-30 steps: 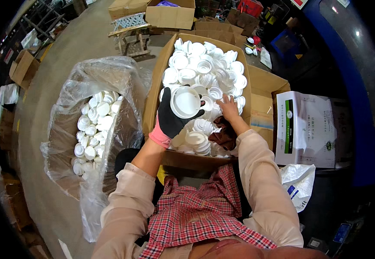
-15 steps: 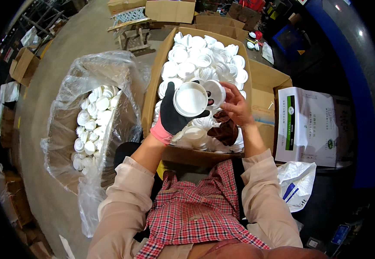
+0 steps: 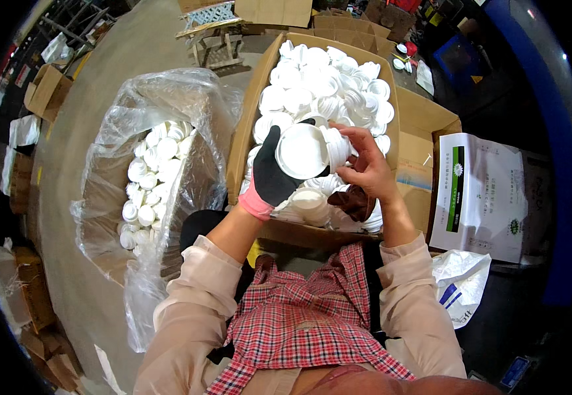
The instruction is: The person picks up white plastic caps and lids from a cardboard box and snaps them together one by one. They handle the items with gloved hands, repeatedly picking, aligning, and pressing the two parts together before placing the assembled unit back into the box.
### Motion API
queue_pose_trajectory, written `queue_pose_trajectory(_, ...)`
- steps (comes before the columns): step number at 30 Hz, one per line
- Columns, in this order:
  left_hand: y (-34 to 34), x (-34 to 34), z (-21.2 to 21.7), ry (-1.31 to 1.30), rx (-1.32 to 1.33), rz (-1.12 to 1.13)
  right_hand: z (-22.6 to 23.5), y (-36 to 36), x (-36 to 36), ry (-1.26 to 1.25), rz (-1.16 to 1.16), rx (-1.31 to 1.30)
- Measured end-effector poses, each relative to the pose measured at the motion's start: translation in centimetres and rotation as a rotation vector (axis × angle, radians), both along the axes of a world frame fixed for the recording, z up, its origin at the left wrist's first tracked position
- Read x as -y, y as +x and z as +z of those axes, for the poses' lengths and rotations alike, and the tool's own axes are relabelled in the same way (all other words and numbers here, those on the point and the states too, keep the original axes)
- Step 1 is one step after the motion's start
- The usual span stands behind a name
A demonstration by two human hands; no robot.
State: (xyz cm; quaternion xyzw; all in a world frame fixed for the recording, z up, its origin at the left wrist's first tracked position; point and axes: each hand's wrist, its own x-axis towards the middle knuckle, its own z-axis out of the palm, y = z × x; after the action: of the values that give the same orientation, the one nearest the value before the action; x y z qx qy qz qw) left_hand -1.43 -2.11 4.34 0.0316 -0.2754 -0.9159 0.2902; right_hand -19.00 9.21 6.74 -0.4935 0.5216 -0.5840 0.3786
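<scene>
head view: the left hand (image 3: 274,172), in a black glove with a pink cuff, is raised over the near part of the open cardboard box (image 3: 245,125) and its fingers are clamped round a white plastic lid (image 3: 301,151), open face turned up toward the camera. just to the right, touching it, the bare right hand (image 3: 365,166) has its fingers closed on a small white ribbed jar (image 3: 336,147), whose long axis lies sideways, mouth toward the lid. both hands are equally near the meeting point. below and beyond them the box is heaped with white lids (image 3: 325,85); to the left a plastic-lined box (image 3: 134,131) holds more white pieces (image 3: 147,178).
</scene>
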Motion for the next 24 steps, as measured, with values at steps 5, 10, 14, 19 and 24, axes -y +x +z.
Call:
queue_pose_trajectory(5, -0.9, -0.6, 0.3, -0.208, 0.152, 0.191, 1.7, 1.5, -0.7, -0.168, -0.23, -0.48)
queue_pose_trajectory(10, -0.3, -1.5, 0.3, -0.929, 0.382, 0.411, 2.4, 4.2, -0.7, -0.224, -0.22, -0.689)
queue_pose_trajectory(14, -0.1, -1.8, 0.3, -0.876, 0.354, 0.383, 1.8, 4.2, -0.6, -0.233, -0.222, -0.706)
queue_pose_trajectory(19, -0.4, -1.2, -0.4, -1.029, 0.414, 0.439, 2.0, 4.2, -0.6, -0.268, -0.248, -0.778)
queue_pose_trajectory(24, -0.3, -1.0, -0.8, -0.907, 0.365, 0.371, 1.9, 4.3, -0.6, -0.25, -0.228, -0.773)
